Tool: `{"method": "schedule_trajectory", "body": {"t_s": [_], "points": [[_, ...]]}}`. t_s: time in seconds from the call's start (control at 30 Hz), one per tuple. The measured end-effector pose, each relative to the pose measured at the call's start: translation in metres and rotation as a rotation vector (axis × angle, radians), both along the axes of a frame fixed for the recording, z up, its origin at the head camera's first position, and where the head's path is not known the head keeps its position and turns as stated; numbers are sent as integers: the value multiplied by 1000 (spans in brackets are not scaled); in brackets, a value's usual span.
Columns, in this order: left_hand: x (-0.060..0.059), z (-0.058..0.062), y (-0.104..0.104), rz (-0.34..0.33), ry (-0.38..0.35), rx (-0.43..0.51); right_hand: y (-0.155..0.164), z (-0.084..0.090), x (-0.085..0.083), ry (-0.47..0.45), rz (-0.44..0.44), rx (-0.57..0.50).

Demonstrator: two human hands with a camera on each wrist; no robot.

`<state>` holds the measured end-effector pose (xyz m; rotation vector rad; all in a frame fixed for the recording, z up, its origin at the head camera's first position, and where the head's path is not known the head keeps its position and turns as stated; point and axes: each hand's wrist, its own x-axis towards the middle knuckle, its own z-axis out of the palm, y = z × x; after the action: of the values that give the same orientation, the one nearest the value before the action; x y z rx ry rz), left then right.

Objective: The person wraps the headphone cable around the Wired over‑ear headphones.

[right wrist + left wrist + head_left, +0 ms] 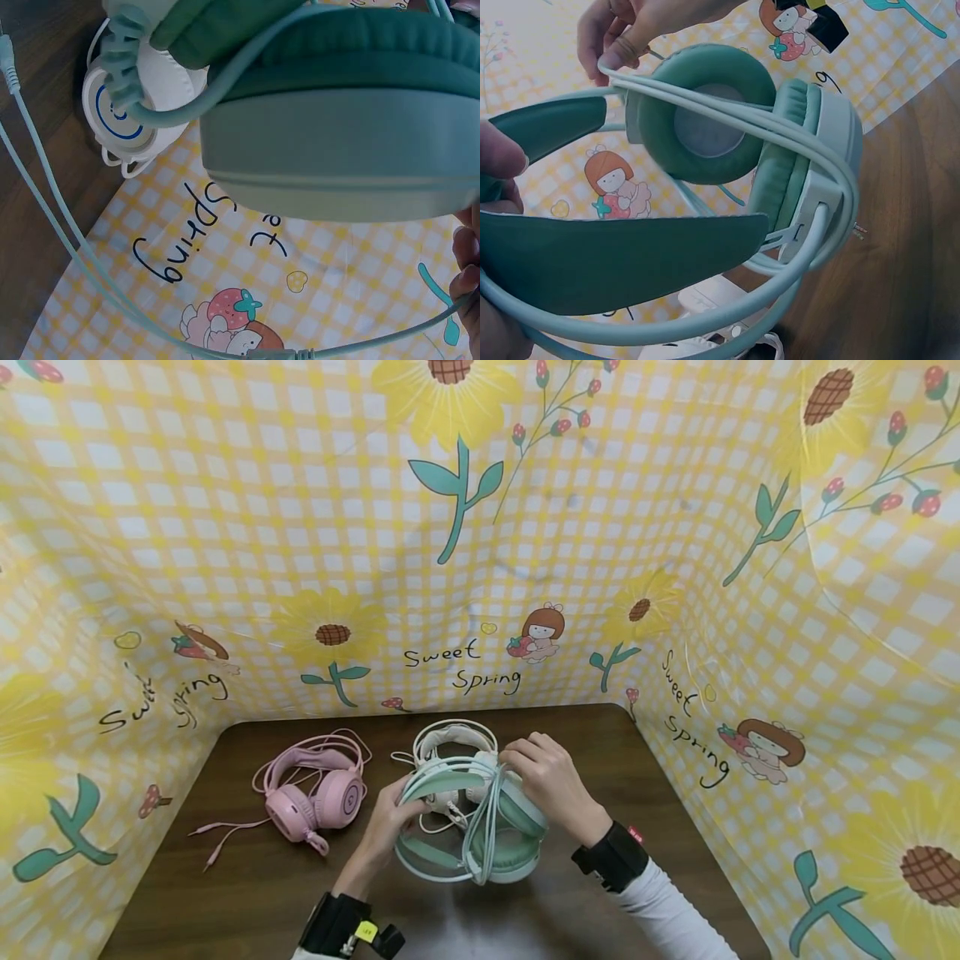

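Note:
Mint-green headphones (528,814) are held up over the table, their earcups toward the right. My left hand (387,820) grips their padded headband (622,259), with thumb and fingers curled around it. Several loops of pale green cable (705,106) wrap across the headphones and past the earcups. At the far end of these loops my right hand (551,783) pinches the cable between thumb and fingers, as the left wrist view shows. A loose split length of cable with a plug (7,64) hangs down in the right wrist view.
White headphones (455,737) lie behind the green pair, partly hidden by it. Pink headphones (339,799) rest on the left of the brown table (615,910), their two plugs stretching leftward. Yellow checked cloth (337,510) walls off the back and both sides.

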<state>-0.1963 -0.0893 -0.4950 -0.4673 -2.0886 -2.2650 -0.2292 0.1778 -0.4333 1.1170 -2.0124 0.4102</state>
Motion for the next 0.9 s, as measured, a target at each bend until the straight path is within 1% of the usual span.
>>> {"method": "schedule_trajectory", "body": {"t_s": [0.13,0.23,0.27,0.37,0.47,0.53,0.63,0.7,0.83,0.9], "points": [[0,-1,-3,-53,42,-5,2,1,0,-20,16,-1],[3,-2,-8,-119,106,14,8,3,1,-63,27,-19],[3,-2,-11,-149,128,28,10,3,1,-88,32,-31],[5,-3,-17,-248,163,104,17,4,3,-176,58,-70],[6,-3,-21,-341,166,172,22,4,4,-249,97,-94],[6,-3,-23,-386,159,208,23,2,5,-280,138,-96],[6,-4,-25,-416,141,240,25,0,6,-307,194,-86],[6,-5,-28,-426,135,258,28,-1,6,-334,212,-77],[5,-5,-34,-421,146,256,38,-7,2,-412,221,-73],[5,-5,-35,-399,155,242,42,-13,-1,-455,213,-79]]}}
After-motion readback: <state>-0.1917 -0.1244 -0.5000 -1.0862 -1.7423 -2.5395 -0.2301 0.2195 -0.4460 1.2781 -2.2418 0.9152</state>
